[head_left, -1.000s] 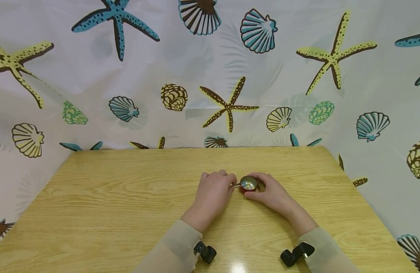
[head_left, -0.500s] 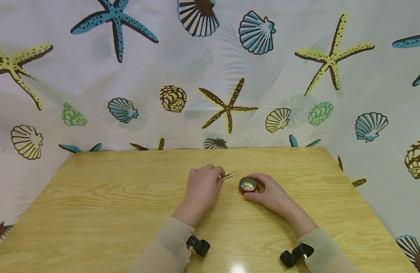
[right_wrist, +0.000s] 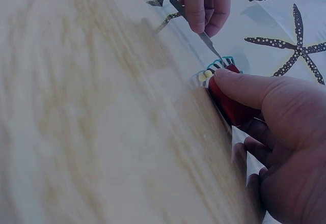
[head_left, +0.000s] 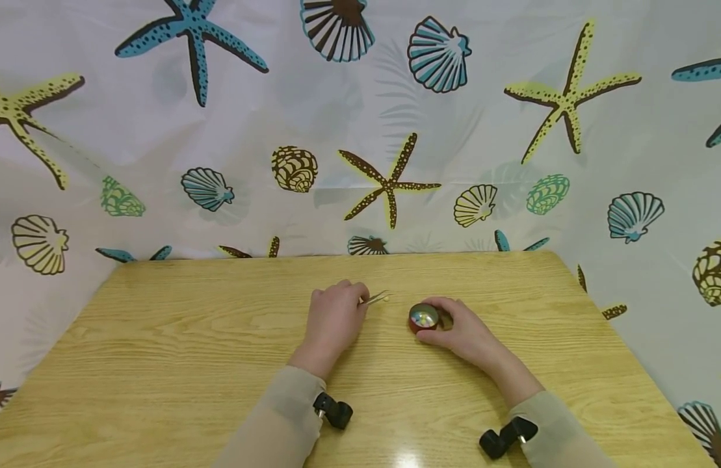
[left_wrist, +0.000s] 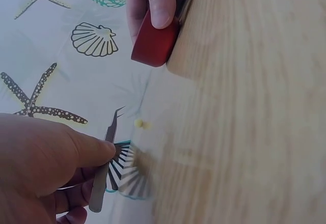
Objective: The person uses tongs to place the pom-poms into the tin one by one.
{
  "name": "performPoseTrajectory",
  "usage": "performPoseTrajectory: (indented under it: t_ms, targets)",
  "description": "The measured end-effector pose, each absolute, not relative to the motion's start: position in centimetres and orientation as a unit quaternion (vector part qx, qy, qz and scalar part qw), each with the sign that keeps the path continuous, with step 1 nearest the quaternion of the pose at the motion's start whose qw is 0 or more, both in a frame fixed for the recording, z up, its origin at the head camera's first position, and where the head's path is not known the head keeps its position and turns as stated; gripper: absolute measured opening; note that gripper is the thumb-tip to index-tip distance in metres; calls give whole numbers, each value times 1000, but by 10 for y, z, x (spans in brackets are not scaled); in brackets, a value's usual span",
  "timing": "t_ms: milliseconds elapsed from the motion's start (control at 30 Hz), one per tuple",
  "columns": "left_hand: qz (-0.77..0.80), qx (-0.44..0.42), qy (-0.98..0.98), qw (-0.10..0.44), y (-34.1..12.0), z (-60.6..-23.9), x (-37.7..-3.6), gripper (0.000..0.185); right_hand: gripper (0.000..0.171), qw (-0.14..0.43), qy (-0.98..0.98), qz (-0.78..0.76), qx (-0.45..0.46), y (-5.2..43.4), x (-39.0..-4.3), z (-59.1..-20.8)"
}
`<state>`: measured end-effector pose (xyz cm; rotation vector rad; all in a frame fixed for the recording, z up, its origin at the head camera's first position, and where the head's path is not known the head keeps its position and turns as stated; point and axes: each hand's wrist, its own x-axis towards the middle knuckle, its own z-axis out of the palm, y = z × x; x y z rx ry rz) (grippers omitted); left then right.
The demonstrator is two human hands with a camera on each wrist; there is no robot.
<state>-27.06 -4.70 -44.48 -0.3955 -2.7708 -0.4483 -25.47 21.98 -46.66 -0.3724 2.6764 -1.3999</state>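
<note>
My left hand [head_left: 335, 318] pinches a pair of slim metal tweezers [left_wrist: 99, 188], their bent tips spread a little, with nothing between them. Just beside the tips, a small yellow bead [left_wrist: 139, 123] lies on the wooden table [head_left: 208, 364]. To the right, my right hand [head_left: 468, 335] grips a small round red tin [right_wrist: 232, 99] between thumb and fingers, standing on the table. Several small coloured pieces [head_left: 423, 319], blue, yellow and pale, show inside it in the head view. In the left wrist view only the tin's red side is visible.
A white cloth [head_left: 249, 117] printed with starfish and shells hangs behind the table and along its sides. Each sleeve carries a black wrist camera, the left one [head_left: 333, 411] and the right one [head_left: 508, 437].
My left hand has drawn the tweezers from over the tin to the left. The yellow bead now shows on the table by their tips. My right hand stays round the tin.
</note>
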Motion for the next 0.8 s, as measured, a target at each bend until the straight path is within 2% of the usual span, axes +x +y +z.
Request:
performPoseTrajectory:
  t_ms: [800]
  targets:
    - [-136, -124, -974, 130, -49, -454, -272, 10, 62, 49, 883, -451, -124, 220, -254, -467]
